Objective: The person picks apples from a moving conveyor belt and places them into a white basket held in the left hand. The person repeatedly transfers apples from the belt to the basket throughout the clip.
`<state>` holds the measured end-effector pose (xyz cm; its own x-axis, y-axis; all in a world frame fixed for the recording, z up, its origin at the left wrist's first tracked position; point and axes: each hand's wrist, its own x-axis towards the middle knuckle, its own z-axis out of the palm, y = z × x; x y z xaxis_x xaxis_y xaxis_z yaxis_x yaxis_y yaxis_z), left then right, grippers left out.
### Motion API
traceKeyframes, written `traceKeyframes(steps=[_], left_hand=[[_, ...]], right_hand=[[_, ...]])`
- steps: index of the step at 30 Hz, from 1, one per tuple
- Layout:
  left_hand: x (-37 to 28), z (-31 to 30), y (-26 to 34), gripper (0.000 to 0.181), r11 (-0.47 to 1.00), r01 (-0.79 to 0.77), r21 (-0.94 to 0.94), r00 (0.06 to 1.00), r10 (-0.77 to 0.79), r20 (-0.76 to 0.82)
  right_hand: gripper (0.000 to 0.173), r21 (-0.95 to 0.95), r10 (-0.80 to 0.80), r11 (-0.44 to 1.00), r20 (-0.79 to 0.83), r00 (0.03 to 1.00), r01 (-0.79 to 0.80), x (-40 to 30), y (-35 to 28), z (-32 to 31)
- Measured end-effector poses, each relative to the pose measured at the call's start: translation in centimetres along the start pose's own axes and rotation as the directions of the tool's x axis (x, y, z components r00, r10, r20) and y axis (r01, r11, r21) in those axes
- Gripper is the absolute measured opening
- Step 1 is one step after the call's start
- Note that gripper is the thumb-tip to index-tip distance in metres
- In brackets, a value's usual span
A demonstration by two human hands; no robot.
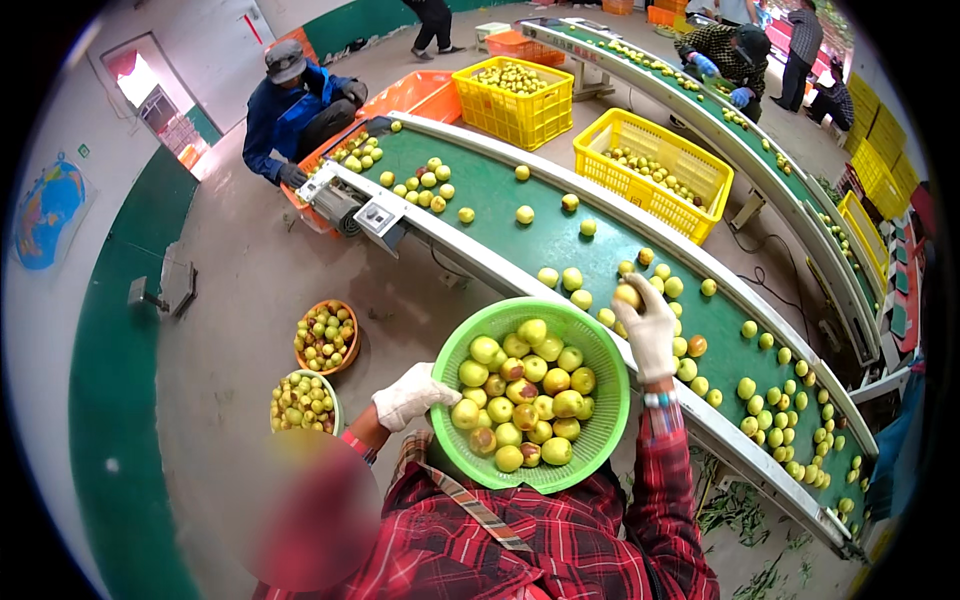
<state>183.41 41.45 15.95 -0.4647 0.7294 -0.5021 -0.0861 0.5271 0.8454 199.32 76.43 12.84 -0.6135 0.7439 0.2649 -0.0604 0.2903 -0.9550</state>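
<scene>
My left hand (414, 396), in a white glove, grips the left rim of a light-green plastic basket (604, 442). Inside the basket lie many yellow-green jujubes (523, 391), some with brown-red patches. Above the green conveyor belt (491, 180), my gloved right hand (649, 330) holds a yellowish jujube (628, 296) between thumb and fingers. Other jujubes (673, 286) lie on the belt around that hand, and part of the group is hidden behind it. The basket is against the front of my body, beside the belt's near white rail.
On the floor at left stand an orange basket (351, 356) and a pale-green basket (335, 401), both filled with fruit. Yellow crates (517, 120) stand beyond the belt. A co-worker (274, 112) crouches at its far end, near a motor (336, 206). A second conveyor (750, 135) runs behind.
</scene>
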Motion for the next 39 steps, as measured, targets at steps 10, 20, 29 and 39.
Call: traceKeyframes(steps=[10,20,29,39], left_hand=[[5.6,-5.9,5.7,0.068,0.79,-0.16,0.591,0.934,0.315,-0.168],[11.9,-1.3,17.1,0.044,0.642,-0.346,0.685,0.902,0.427,0.055],[14.0,2.9,12.6,0.032,0.48,-0.496,0.724,0.796,0.584,0.159],[13.8,3.5,13.1,0.033,0.481,-0.469,0.741,0.807,0.573,0.139]], right_hand=[[0.033,-0.324,-0.299,0.872,0.241,0.923,0.367,-4.4,-7.4,3.7],[0.017,-0.317,-0.096,0.948,-0.275,0.957,0.004,-4.4,1.5,1.4],[0.011,-0.719,-0.196,0.693,-0.111,0.974,0.057,-4.4,4.5,0.1],[0.026,-0.682,-0.018,0.704,-0.298,0.954,-0.199,-2.3,7.4,-2.8]])
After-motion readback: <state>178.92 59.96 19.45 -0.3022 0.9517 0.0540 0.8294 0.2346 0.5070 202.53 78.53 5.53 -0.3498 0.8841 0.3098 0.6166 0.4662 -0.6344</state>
